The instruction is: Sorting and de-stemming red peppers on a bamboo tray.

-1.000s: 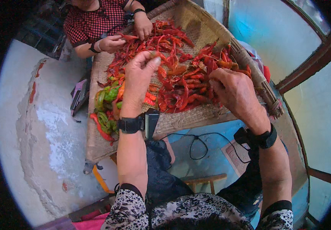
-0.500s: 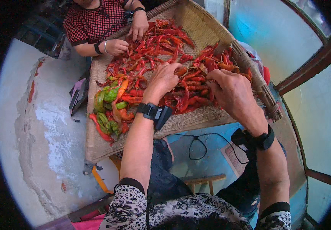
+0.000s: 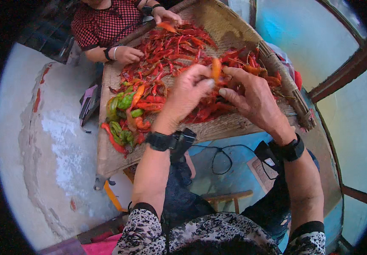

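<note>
An orange chili pepper (image 3: 216, 68) stands upright in the fingertips of my left hand (image 3: 185, 93), whose thumb and fingers are closed on it. My right hand (image 3: 255, 100) is just to the right of it, fingers bent and thumb apart from the index finger. Its index fingertip is close to the pepper; whether they touch I cannot tell. Both hands are over a large woven tray (image 3: 247, 127) spread with red chili peppers (image 3: 183, 44). Green peppers (image 3: 126, 101) lie in a cluster at the tray's left side. Some red peppers beneath my hands are hidden.
Across the tray sits a person in a red-and-black dotted top (image 3: 107, 23); one hand (image 3: 166, 16) lifts an orange pepper. A black cable (image 3: 230, 159) loops below the tray, by a wooden stool (image 3: 228, 197). Framed glass panes (image 3: 306, 38) are on the right, a worn wall (image 3: 56, 127) on the left.
My left hand has moved right and now raises an orange pepper. My right hand has drawn beside it, its thumb now apart. The other person's far hand has risen from the pile with a pepper.
</note>
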Tool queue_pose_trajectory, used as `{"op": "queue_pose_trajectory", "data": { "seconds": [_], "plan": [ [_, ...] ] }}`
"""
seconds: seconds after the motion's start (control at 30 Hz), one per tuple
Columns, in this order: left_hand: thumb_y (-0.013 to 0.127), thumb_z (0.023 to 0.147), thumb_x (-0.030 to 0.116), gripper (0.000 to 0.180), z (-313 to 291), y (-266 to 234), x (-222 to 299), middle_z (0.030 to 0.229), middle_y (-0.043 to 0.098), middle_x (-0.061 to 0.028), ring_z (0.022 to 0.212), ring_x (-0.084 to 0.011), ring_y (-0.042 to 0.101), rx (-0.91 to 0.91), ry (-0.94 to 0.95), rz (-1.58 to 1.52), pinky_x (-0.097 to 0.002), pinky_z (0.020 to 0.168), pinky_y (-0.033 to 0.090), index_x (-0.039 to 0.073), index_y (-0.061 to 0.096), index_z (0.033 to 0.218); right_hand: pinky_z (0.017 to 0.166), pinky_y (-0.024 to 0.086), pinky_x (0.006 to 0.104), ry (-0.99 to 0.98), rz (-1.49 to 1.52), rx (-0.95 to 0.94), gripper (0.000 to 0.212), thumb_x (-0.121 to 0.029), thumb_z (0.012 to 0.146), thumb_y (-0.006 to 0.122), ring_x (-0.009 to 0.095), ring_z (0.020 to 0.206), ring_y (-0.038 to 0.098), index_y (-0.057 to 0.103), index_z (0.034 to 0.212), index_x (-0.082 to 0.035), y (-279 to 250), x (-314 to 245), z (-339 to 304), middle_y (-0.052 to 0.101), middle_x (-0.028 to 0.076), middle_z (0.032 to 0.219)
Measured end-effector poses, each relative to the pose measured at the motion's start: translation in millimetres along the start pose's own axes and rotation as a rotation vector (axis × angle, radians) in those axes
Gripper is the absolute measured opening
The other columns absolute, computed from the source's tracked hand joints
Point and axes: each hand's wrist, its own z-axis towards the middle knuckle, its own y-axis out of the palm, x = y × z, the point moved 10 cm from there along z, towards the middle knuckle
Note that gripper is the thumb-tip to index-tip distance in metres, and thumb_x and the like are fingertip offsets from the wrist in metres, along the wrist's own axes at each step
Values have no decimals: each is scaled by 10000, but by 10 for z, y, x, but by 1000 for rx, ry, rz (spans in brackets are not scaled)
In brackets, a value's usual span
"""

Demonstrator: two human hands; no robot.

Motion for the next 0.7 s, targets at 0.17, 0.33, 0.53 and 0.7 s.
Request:
{"op": "queue_pose_trajectory", "data": {
  "seconds": [0.17, 0.33, 0.53, 0.7],
  "plan": [
    [546, 929, 110, 165, -22, 228, -58, 980, 584, -4, 878, -81, 564, -107, -13, 252, -225, 762, 476, 33, 559, 1074, 662, 488, 459, 38, -45, -51, 238, -91, 776, 682, 415, 794, 616, 581, 969, 4, 104, 81, -21, 623, 228, 823],
    [539, 925, 129, 162, -59, -40, -38, 912, 630, -15, 762, -79, 588, -126, -119, 207, -223, 671, 485, 39, 556, 1057, 662, 492, 445, 68, -115, -102, 212, -94, 786, 679, 411, 779, 614, 589, 948, 8, 61, 203, -62, 614, 230, 797],
    [619, 877, 209, 388, 165, -1125, 194, 949, 666, -117, 824, -179, 635, 489, 131, 399, -283, 713, 510, 8, 556, 1203, 661, 487, 437, 39, -96, -100, 218, -93, 798, 682, 408, 752, 605, 590, 969, 4, 21, 159, -62, 612, 222, 794],
    [567, 874, 357, 434, 206, -952, -304, 1065, 663, -173, 1016, -347, 619, 232, -115, 1088, -442, 882, 482, 129, 588, 1243, 664, 488, 435, -5, -82, -74, 221, -82, 793, 682, 404, 759, 610, 588, 978, -5, 35, 81, -6, 615, 216, 800]
  ]
}}
